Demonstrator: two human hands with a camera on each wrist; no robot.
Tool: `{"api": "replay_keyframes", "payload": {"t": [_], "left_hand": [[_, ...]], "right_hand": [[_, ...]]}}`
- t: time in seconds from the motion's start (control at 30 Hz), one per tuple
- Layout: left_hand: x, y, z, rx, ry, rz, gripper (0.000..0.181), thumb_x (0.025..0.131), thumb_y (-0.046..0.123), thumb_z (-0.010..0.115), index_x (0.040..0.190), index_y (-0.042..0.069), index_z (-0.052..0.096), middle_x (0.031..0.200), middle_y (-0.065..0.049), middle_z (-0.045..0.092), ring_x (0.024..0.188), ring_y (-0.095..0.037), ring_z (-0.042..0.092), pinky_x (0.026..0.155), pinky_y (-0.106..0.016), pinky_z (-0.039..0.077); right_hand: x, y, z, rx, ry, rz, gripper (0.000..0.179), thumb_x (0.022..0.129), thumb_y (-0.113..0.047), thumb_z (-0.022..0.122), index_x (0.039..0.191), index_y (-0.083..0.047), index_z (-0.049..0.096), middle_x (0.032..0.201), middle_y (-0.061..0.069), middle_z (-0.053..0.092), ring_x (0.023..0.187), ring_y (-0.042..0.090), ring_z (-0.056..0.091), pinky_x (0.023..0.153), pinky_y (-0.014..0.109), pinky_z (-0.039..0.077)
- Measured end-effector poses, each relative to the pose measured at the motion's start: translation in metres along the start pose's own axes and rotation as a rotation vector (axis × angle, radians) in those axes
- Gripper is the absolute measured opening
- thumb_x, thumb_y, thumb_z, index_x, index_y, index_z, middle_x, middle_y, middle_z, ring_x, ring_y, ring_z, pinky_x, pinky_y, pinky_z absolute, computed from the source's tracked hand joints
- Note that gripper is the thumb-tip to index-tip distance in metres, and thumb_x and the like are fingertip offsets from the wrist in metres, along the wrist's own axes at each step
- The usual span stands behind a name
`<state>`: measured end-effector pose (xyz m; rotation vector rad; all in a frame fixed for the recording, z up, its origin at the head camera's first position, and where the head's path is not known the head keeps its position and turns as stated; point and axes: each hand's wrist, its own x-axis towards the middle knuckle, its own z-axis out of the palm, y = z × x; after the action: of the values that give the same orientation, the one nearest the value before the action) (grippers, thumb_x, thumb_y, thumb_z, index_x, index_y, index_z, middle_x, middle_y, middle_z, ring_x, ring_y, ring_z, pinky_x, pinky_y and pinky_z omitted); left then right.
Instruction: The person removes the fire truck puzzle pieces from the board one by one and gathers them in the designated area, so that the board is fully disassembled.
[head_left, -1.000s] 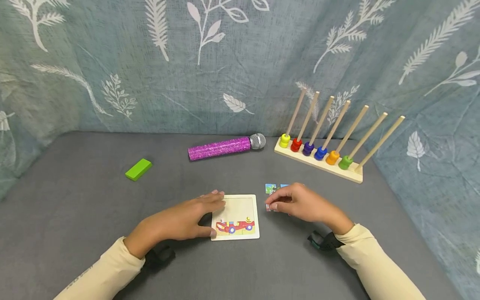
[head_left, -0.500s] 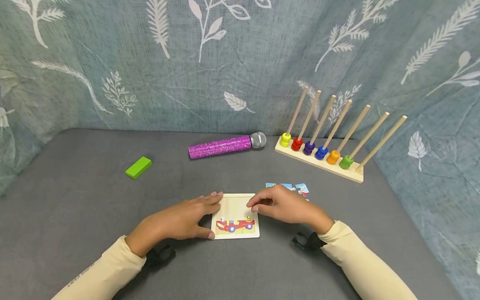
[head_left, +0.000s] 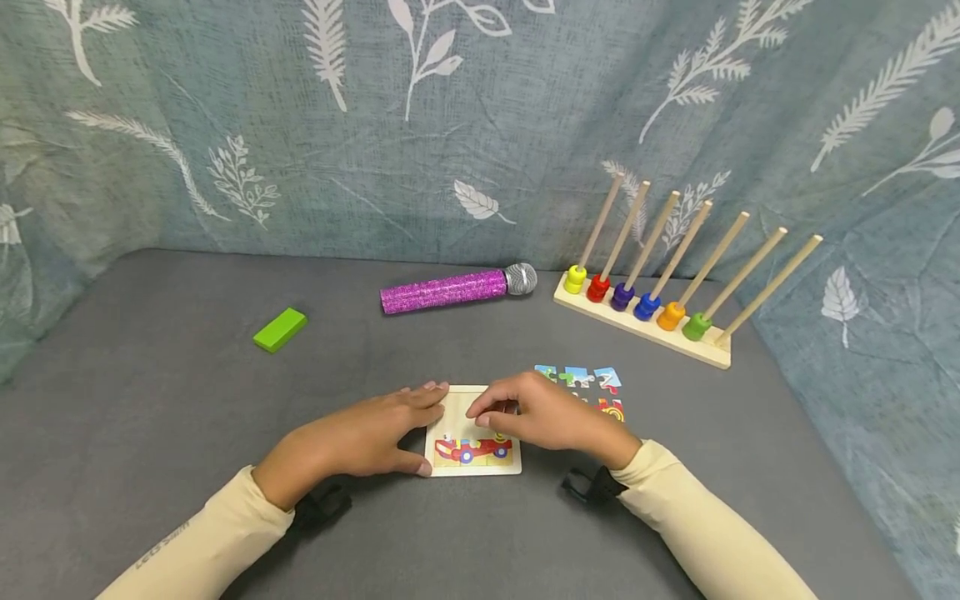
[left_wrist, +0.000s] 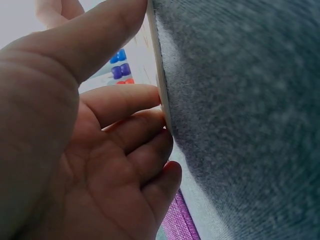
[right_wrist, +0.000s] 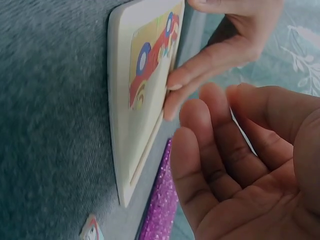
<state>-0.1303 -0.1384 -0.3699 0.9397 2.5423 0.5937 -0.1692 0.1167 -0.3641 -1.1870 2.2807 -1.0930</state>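
Note:
A wooden puzzle board [head_left: 495, 468] lies on the dark cloth, with a red car picture [head_left: 474, 451] filling its lower part and bare wood above. My left hand [head_left: 352, 433] steadies its left side, thumb at the lower left corner and fingers along the upper left edge. My right hand [head_left: 543, 417] hovers over the board's bare upper part, thumb and index tips close together. No piece shows at those tips, in the head view or the right wrist view. Several loose puzzle pieces [head_left: 577, 377] lie right of the board, partly hidden behind my right hand.
A purple glittery microphone [head_left: 450, 290] lies behind the board. At the back right stands a wooden peg stand [head_left: 637, 324] with coloured beads and tall pegs. A green block [head_left: 280, 330] rests to the left. A leaf-patterned curtain [head_left: 337, 183] hangs behind the table.
My right hand has moved left from the loose pieces to above the board, uncovering several of them. The left hand has stayed at the board's left side.

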Motion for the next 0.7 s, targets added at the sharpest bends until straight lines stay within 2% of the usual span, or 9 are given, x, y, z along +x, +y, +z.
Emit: {"api": "replay_keyframes", "payload": {"t": [0.17,0.3,0.47,0.6,0.7], "left_hand": [[0.0,-0.001,-0.001,0.012,0.001,0.011,0.072,0.085,0.031,0.076,0.141,-0.004,0.046,0.156,-0.015,0.028,0.143,-0.033,0.025,0.112,-0.05,0.026],[0.0,-0.002,-0.001,0.023,0.002,0.019,0.073,0.085,0.031,0.076,0.141,-0.004,0.046,0.155,-0.015,0.029,0.142,-0.033,0.026,0.112,-0.05,0.026],[0.001,-0.001,-0.001,0.026,-0.002,0.017,0.073,0.085,0.032,0.076,0.141,-0.004,0.046,0.155,-0.016,0.029,0.142,-0.033,0.026,0.112,-0.05,0.026],[0.002,0.0,-0.002,0.03,-0.007,0.017,0.073,0.086,0.032,0.075,0.141,-0.004,0.046,0.156,-0.016,0.028,0.142,-0.033,0.026,0.112,-0.05,0.026],[0.002,0.0,-0.002,0.035,-0.006,0.023,0.072,0.086,0.032,0.075,0.141,-0.005,0.046,0.155,-0.016,0.029,0.142,-0.033,0.026,0.112,-0.05,0.026]], "right_hand": [[0.005,-0.001,0.003,0.031,-0.023,0.018,0.015,0.094,-0.005,0.063,0.103,-0.004,0.074,0.093,-0.005,0.07,0.076,0.004,0.058,0.069,0.025,0.052],[0.007,0.0,0.006,0.021,-0.03,-0.004,0.014,0.093,-0.006,0.063,0.103,-0.005,0.074,0.092,-0.006,0.07,0.075,0.003,0.059,0.07,0.024,0.052],[0.01,0.001,0.009,0.044,-0.045,-0.008,0.014,0.093,-0.006,0.064,0.103,-0.004,0.074,0.095,-0.003,0.071,0.078,0.002,0.061,0.073,0.024,0.054],[0.012,0.001,0.01,0.064,-0.058,0.012,0.014,0.094,-0.007,0.064,0.103,-0.003,0.074,0.096,0.0,0.071,0.077,0.002,0.061,0.074,0.023,0.054],[0.012,0.001,0.011,0.058,-0.058,0.019,0.014,0.093,-0.007,0.063,0.103,-0.003,0.074,0.094,-0.001,0.071,0.073,0.001,0.059,0.068,0.022,0.053]]}}
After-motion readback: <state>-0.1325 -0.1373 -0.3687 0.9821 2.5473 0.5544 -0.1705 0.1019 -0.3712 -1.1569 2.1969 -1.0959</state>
